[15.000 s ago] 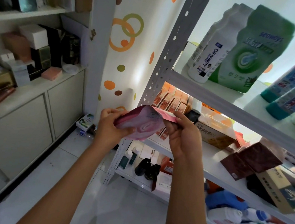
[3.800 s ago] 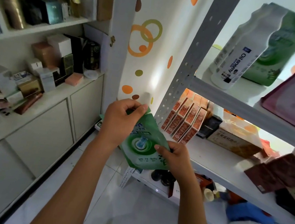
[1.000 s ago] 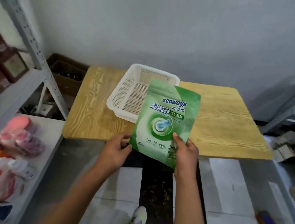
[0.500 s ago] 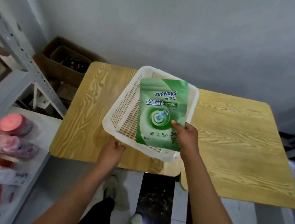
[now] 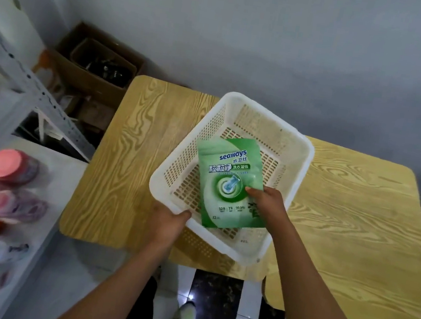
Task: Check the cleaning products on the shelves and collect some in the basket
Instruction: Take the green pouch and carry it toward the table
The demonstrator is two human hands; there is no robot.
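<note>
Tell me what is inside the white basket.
Only the green pouch is in the basket, with the right hand on it. The mesh floor elsewhere is bare; under the pouch is hidden.

This looks like a small shop's stockroom. Left of the wood-grain table (image 5: 357, 220) stands a slotted grey metal shelf rack (image 5: 36, 102) holding capped bottles (image 5: 8, 166) lying down, and behind the table's left corner sits an open cardboard box (image 5: 95, 67) on the floor.

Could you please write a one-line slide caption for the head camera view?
Right hand lowers green detergent pouch into white basket on wooden table; left hand grips its rim.
</note>
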